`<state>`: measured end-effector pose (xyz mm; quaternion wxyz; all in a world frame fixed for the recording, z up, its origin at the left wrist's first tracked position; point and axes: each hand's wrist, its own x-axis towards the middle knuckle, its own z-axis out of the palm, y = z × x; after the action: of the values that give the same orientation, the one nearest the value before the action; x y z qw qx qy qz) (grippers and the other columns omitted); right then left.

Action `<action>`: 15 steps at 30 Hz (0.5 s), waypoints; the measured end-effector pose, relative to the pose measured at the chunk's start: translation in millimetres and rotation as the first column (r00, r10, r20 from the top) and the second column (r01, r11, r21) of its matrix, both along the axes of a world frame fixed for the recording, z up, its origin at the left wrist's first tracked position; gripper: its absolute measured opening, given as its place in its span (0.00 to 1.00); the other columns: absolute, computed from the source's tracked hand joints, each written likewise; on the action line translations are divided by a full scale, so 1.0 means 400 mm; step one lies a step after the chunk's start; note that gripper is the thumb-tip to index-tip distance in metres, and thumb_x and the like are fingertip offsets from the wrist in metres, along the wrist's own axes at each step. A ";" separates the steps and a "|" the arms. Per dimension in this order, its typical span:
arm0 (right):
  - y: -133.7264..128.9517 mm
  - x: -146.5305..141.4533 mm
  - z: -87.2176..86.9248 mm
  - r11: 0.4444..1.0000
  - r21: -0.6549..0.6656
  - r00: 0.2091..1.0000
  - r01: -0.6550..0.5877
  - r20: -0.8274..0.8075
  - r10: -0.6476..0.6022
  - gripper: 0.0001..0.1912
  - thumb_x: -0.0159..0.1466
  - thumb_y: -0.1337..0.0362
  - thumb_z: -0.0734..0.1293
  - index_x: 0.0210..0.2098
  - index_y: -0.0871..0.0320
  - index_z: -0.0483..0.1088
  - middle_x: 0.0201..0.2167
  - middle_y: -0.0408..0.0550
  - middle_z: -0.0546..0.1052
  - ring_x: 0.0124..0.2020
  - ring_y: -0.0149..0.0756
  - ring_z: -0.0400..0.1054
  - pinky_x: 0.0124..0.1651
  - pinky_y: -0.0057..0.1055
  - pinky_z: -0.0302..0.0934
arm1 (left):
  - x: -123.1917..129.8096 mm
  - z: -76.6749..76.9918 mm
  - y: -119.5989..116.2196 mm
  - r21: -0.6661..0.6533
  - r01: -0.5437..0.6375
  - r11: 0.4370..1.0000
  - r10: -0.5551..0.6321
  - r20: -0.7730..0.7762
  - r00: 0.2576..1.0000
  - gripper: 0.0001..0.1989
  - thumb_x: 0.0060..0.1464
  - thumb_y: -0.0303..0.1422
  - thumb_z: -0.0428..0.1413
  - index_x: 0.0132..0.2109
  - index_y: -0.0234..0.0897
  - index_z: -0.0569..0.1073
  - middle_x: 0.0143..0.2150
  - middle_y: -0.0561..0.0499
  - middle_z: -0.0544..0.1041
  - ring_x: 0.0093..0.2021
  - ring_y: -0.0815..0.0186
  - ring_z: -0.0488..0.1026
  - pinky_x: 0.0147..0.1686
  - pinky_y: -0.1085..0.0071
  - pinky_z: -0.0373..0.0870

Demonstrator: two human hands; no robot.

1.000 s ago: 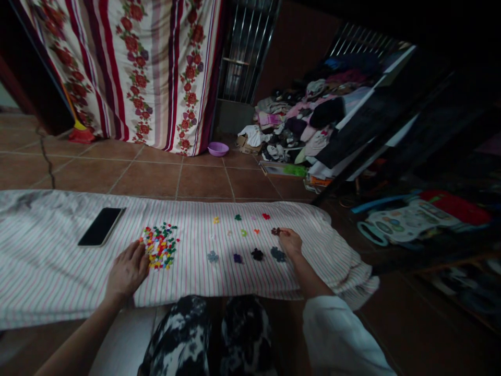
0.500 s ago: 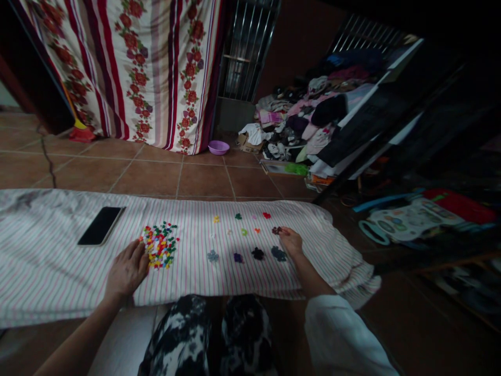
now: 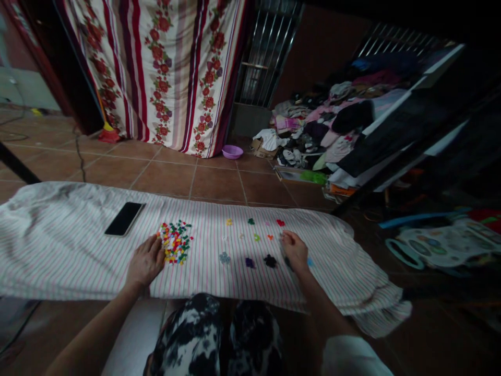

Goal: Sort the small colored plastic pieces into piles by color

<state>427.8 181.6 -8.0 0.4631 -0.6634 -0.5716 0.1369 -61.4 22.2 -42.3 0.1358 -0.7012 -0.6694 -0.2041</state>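
My left hand (image 3: 146, 261) lies flat with fingers stretched, its fingertips touching the left edge of a loose pile of small multicoloured pieces (image 3: 176, 243). On the right, my right hand (image 3: 294, 250) is closed in a pinch low over the cloth; whatever is between its fingertips is hidden. Close by sit small same-coloured groups: red pieces (image 3: 281, 223), orange pieces (image 3: 270, 237), black pieces (image 3: 270, 260) and purple pieces (image 3: 249, 262). Farther left are grey pieces (image 3: 224, 257), lime pieces (image 3: 257, 237), green pieces (image 3: 251, 221) and yellow pieces (image 3: 229, 222). A light blue spot (image 3: 310, 261) shows beside my right wrist.
A striped cloth (image 3: 94, 271) covers the low surface. A phone (image 3: 125, 219) lies left of the pile. Beyond are a purple basin (image 3: 232, 152), a floral curtain (image 3: 180, 78) and heaped clothes (image 3: 324, 120). A dark slanted bar (image 3: 364, 193) stands at the right.
The view has turned left. My right hand has shifted slightly left over the cloth, and the dark brown pieces seen at its fingertips are now hidden. My left hand stays by the pile.
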 end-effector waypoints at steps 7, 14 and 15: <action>-0.207 -0.275 0.034 0.910 -0.104 0.892 -0.401 -0.270 0.362 0.22 0.58 0.48 0.64 0.41 0.58 0.76 0.39 0.54 0.81 0.37 0.41 0.77 0.44 0.37 0.71 | 0.002 -0.020 0.002 0.073 0.006 0.997 -0.020 0.190 0.982 0.20 0.62 0.36 0.41 0.53 0.34 0.71 0.54 0.39 0.74 0.60 0.56 0.68 0.59 0.54 0.68; -0.435 -0.333 0.001 0.846 -0.179 0.841 -0.502 -0.330 0.429 0.23 0.58 0.45 0.64 0.41 0.56 0.76 0.37 0.53 0.82 0.36 0.44 0.78 0.41 0.39 0.73 | -0.017 -0.027 0.001 0.045 -0.018 0.999 0.001 0.357 0.934 0.21 0.62 0.35 0.39 0.54 0.34 0.70 0.57 0.40 0.73 0.62 0.58 0.66 0.60 0.54 0.68; -0.458 -0.324 -0.009 0.857 -0.191 0.856 -0.479 -0.320 0.407 0.23 0.58 0.44 0.64 0.40 0.55 0.76 0.37 0.53 0.82 0.36 0.44 0.78 0.42 0.39 0.73 | -0.021 -0.027 -0.001 0.043 -0.033 0.999 0.015 0.363 0.932 0.21 0.62 0.35 0.39 0.54 0.34 0.70 0.57 0.40 0.72 0.62 0.58 0.65 0.60 0.54 0.68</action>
<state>298.1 -1.7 -11.5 0.3992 -0.5431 -0.6186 0.4038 -69.7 21.7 -53.3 0.0294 -0.6398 -0.6863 -0.3447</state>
